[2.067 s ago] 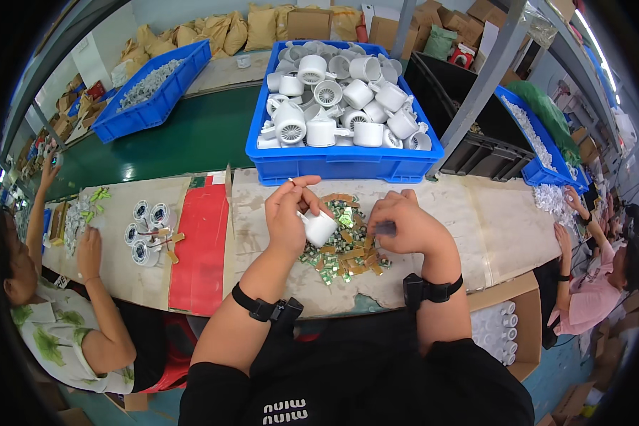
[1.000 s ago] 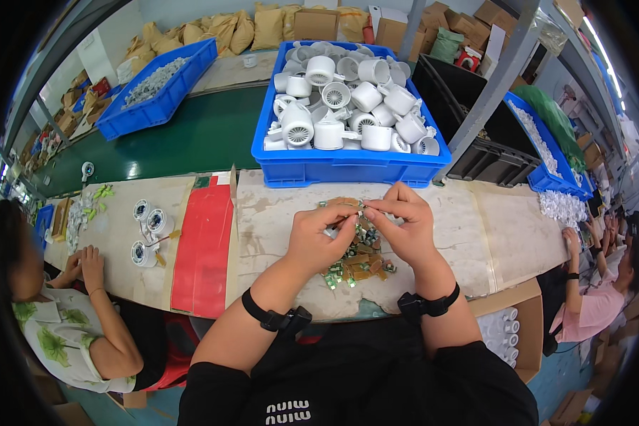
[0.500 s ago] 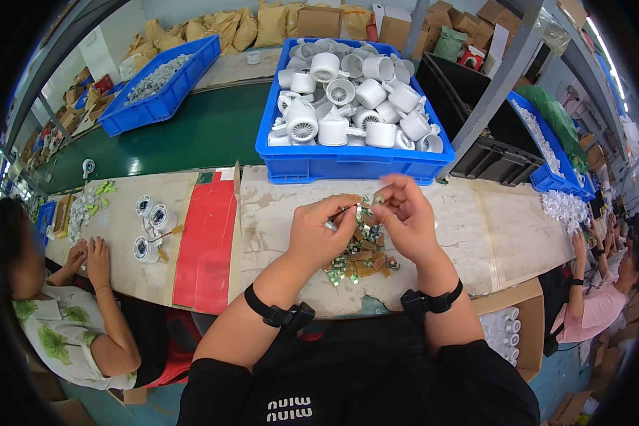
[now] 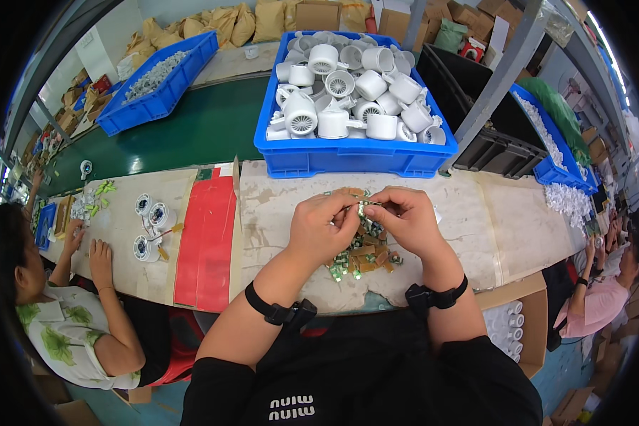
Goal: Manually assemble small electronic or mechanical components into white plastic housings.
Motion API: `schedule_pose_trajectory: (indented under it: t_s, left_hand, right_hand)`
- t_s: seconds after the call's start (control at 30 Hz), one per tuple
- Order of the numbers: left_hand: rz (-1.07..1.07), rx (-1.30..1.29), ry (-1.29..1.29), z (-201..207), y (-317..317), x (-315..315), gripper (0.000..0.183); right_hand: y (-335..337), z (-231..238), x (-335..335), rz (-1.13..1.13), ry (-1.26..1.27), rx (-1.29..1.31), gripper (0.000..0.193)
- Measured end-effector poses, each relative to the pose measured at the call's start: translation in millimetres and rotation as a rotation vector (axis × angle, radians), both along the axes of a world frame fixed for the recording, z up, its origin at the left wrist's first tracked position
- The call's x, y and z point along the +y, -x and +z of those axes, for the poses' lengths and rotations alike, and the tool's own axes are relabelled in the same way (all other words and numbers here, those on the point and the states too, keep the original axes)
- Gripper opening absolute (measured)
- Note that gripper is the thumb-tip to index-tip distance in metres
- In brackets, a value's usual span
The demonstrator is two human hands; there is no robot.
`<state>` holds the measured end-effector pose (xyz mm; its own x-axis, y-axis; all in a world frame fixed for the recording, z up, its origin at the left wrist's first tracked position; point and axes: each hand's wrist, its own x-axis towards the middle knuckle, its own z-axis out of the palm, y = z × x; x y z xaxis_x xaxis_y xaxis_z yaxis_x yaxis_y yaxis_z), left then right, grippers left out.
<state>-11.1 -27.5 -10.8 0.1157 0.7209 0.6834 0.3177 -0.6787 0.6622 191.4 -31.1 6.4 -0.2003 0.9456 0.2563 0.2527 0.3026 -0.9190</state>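
Observation:
My left hand (image 4: 325, 221) and my right hand (image 4: 409, 221) meet above a pile of small parts, both closed in a pinch. Between the fingertips runs a small thin circuit board (image 4: 368, 203), seen nearly edge-on; its right end is in my right fingers. What my left fingertips pinch is too small to make out. Below the hands lie several small green circuit boards (image 4: 339, 270) mixed with tan-brown flat pieces (image 4: 366, 260), partly hidden by the hands.
Beyond the hands, a blue crate (image 4: 355, 162) holds many white fan housings (image 4: 381, 126). A black crate (image 4: 500, 157) stands right of it. Left lie a red sheet (image 4: 204, 241) and round white fan units (image 4: 146, 248). Co-workers sit left (image 4: 71, 326) and right (image 4: 596, 305).
My right hand has come down and left with the small circuit board, so its fingertips now meet the left hand's. The left co-worker's hands have moved apart.

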Motion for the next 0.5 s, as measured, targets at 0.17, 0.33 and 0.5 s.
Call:
schedule_pose_trajectory:
  t_s: [0.17,0.33,0.5]
  left_hand:
    - [-0.015,0.046,-0.033,2,1,2,0.008]
    - [0.028,0.133,-0.206,-3,2,9,0.011]
    - [0.014,0.124,-0.191,-2,2,9,0.011]
  right_hand:
    - [-2,11,-2,0.017,-0.015,-0.123,0.016]
    - [3,6,1,0.023,-0.164,-0.06,0.016]
    - [-4,-2,2,0.023,0.0,0.032,0.015]
